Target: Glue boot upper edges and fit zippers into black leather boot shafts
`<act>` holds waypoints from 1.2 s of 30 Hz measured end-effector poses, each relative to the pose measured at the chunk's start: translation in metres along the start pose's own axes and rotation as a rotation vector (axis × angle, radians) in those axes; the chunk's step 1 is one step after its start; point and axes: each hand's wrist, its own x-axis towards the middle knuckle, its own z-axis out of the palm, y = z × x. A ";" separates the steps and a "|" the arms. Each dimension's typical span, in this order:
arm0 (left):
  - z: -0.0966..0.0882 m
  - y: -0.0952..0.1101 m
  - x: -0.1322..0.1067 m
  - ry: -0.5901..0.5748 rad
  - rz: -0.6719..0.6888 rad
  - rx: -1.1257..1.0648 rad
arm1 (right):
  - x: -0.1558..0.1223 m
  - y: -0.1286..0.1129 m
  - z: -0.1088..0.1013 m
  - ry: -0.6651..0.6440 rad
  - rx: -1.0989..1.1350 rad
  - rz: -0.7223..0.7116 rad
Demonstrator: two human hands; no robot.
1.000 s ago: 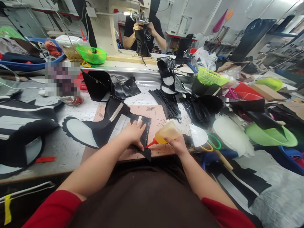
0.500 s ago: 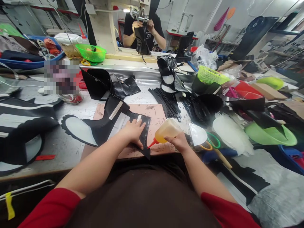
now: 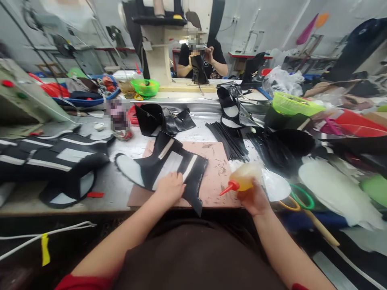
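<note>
A black boot upper [image 3: 145, 167] lies inner side up on the pinkish board [image 3: 213, 155], showing white strips and a pale patch at its toe end. My left hand [image 3: 171, 187] is on its near edge, the fingers drawn together around that part. In my right hand [image 3: 255, 199] is a squeeze bottle [image 3: 249, 173] of yellowish liquid, tilted so its red nozzle points down and left. The nozzle tip is apart from the boot upper, over the right part of the board. A shiny line runs along the upper's right edge.
More boot uppers [image 3: 63, 161] are stacked at left. Black strips [image 3: 228, 141] lie behind the board. At right are green-and-orange-handled scissors [image 3: 302, 197] and white sheets [image 3: 335, 185]. Across the table, a person [image 3: 216, 60] works at a sewing machine [image 3: 161, 52].
My right hand has drawn the bottle right, away from the upper's edge. My left fingers, spread before, are now closer together. The view has shifted left, so things appear further right.
</note>
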 end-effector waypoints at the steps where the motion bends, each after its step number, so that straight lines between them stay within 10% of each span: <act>1: 0.003 -0.008 -0.004 -0.018 0.034 -0.005 | 0.001 -0.001 0.001 -0.013 0.048 -0.001; 6: -0.009 -0.075 -0.018 -0.148 0.296 0.006 | 0.002 -0.015 0.007 -0.137 0.146 -0.018; 9: -0.031 -0.101 -0.024 -0.157 0.207 0.171 | -0.002 -0.022 0.003 -0.183 0.169 -0.035; 13: -0.045 -0.079 -0.020 -0.059 0.057 0.259 | -0.005 -0.020 -0.005 -0.204 0.193 -0.047; 19: -0.007 -0.029 0.002 0.020 0.227 0.152 | -0.009 -0.013 0.000 -0.192 0.230 0.001; 36: 0.009 -0.047 0.023 0.059 0.184 0.049 | 0.083 0.025 0.099 -0.043 -0.425 -0.369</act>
